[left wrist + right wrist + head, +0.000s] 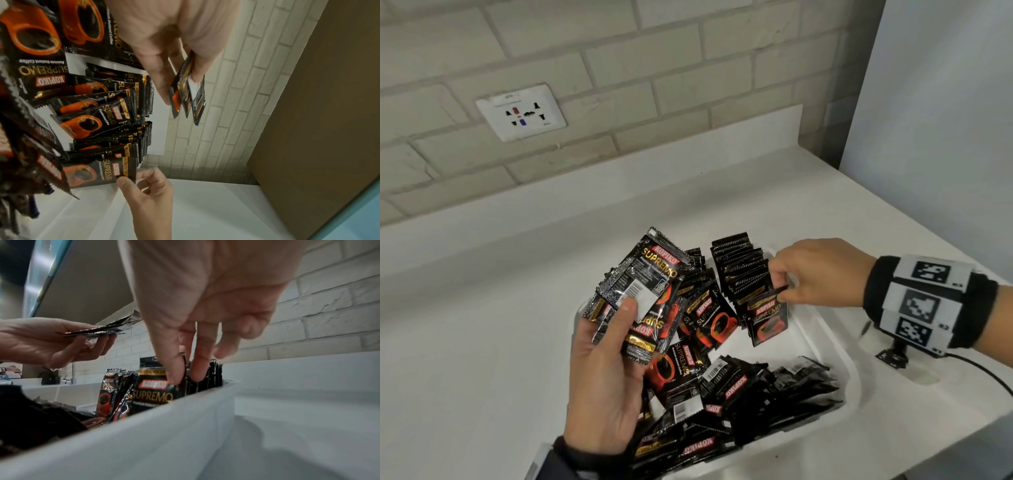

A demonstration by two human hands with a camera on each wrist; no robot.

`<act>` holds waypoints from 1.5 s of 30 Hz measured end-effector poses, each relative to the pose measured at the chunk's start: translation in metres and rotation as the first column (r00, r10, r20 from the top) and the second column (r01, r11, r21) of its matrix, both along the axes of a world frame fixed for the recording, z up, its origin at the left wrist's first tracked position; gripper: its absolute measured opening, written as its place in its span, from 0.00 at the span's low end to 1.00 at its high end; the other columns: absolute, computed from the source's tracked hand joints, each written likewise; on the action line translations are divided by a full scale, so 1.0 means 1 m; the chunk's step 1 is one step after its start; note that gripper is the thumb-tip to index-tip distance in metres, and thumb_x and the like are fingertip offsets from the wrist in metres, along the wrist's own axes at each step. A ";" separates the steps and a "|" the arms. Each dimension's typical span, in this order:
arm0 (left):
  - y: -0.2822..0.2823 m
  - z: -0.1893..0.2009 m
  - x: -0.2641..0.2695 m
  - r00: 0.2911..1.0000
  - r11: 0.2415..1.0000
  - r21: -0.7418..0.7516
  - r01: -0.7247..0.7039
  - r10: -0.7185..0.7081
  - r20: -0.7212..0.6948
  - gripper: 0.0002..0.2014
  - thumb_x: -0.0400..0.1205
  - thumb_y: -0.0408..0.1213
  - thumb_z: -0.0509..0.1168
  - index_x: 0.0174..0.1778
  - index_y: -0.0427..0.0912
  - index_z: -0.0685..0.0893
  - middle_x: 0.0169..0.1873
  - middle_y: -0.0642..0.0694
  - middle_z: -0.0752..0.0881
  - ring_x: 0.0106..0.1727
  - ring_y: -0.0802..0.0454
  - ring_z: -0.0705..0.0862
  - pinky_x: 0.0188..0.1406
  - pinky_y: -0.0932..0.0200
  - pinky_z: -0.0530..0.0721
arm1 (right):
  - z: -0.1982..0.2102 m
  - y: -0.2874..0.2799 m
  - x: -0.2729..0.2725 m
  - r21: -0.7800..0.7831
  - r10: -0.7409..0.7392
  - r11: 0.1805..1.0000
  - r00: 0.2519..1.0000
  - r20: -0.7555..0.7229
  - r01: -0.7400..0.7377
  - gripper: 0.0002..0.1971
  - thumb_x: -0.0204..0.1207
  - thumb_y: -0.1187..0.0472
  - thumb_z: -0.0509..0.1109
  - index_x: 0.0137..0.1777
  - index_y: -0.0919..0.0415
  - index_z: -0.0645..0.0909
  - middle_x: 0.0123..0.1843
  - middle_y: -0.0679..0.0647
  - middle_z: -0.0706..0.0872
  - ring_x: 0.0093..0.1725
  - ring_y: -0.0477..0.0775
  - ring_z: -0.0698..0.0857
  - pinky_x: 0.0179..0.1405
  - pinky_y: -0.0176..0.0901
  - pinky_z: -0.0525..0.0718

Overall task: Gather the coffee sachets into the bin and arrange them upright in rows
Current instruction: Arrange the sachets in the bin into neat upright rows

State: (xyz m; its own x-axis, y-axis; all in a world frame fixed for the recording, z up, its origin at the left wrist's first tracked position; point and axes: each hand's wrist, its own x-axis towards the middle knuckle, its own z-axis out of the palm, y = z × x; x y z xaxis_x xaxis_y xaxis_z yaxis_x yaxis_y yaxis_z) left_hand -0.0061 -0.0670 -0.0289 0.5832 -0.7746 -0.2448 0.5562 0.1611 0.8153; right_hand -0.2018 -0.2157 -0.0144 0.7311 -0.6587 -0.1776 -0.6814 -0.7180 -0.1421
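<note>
A person's left hand (602, 373) is gripping a fan of coffee sachets (643, 287) above the white bin (835, 346), while the right hand (815, 274) is pinching one sachet (768, 320) at the upright row (743, 263).

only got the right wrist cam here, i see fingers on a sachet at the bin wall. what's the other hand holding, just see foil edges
Observer: The left hand grips a fanned bunch of sachets above the bin, the top one showing its barcode side.
Operator: is the sachet im on at the front or back of its row
Observer: At the near end. The right hand pinches the top edge of the front sachet, which leans toward the camera in the head view.
Operator: how much is left loose
Observer: A loose pile lies flat, filling the near part of the bin.
</note>
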 end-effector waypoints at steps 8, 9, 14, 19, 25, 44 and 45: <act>0.000 -0.003 -0.003 0.999 0.999 0.028 0.033 -0.033 0.001 0.19 0.68 0.35 0.67 0.55 0.42 0.80 0.39 0.45 0.92 0.36 0.51 0.91 0.24 0.60 0.87 | -0.005 -0.004 -0.002 -0.095 -0.044 0.994 0.998 0.036 0.048 0.05 0.75 0.48 0.66 0.47 0.46 0.75 0.45 0.39 0.82 0.47 0.46 0.79 0.35 0.39 0.70; 0.000 -0.003 -0.004 0.999 0.999 0.029 0.038 -0.038 0.004 0.19 0.67 0.35 0.67 0.55 0.42 0.79 0.38 0.45 0.92 0.35 0.51 0.91 0.24 0.59 0.87 | -0.005 -0.005 -0.002 -0.093 -0.053 0.994 0.998 0.037 0.057 0.07 0.74 0.47 0.67 0.48 0.46 0.75 0.45 0.38 0.81 0.47 0.45 0.79 0.36 0.40 0.70; -0.003 -0.003 -0.006 0.998 0.997 0.045 0.062 -0.064 0.030 0.18 0.66 0.34 0.68 0.52 0.42 0.79 0.39 0.43 0.92 0.37 0.48 0.91 0.31 0.54 0.90 | 0.013 -0.008 -0.004 -0.146 -0.064 0.986 0.992 0.111 0.080 0.12 0.76 0.44 0.64 0.56 0.44 0.74 0.48 0.38 0.78 0.45 0.43 0.75 0.36 0.38 0.69; -0.010 -0.001 -0.018 0.991 0.994 0.056 0.089 -0.094 0.099 0.18 0.65 0.32 0.69 0.51 0.41 0.79 0.45 0.41 0.90 0.41 0.48 0.90 0.40 0.53 0.88 | 0.039 0.003 0.010 0.189 -0.163 0.978 0.885 0.437 0.087 0.11 0.69 0.40 0.68 0.47 0.40 0.75 0.45 0.39 0.84 0.34 0.29 0.77 0.32 0.27 0.68; -0.014 0.002 -0.034 0.968 0.988 0.093 0.123 -0.140 0.207 0.23 0.58 0.36 0.74 0.50 0.43 0.81 0.52 0.40 0.89 0.55 0.43 0.87 0.62 0.39 0.81 | 0.034 0.016 0.027 0.595 -0.357 0.802 0.758 0.546 -0.051 0.09 0.66 0.54 0.76 0.38 0.52 0.78 0.33 0.49 0.86 0.23 0.39 0.82 0.21 0.31 0.78; -0.012 0.003 -0.029 0.959 0.956 0.150 0.253 -0.268 0.094 0.23 0.65 0.37 0.69 0.57 0.40 0.81 0.40 0.43 0.92 0.37 0.51 0.90 0.38 0.54 0.82 | 0.030 0.007 -0.001 0.401 -0.125 0.865 0.644 0.755 -0.301 0.34 0.70 0.85 0.60 0.31 0.40 0.87 0.40 0.44 0.88 0.41 0.39 0.85 0.43 0.28 0.80; -0.012 0.003 -0.029 0.955 0.954 0.153 0.257 -0.274 0.108 0.21 0.65 0.38 0.69 0.55 0.41 0.81 0.41 0.43 0.92 0.38 0.51 0.90 0.38 0.54 0.82 | 0.030 0.007 -0.003 0.419 -0.134 0.863 0.672 0.728 -0.282 0.33 0.71 0.85 0.59 0.34 0.42 0.87 0.39 0.43 0.89 0.41 0.39 0.85 0.43 0.27 0.80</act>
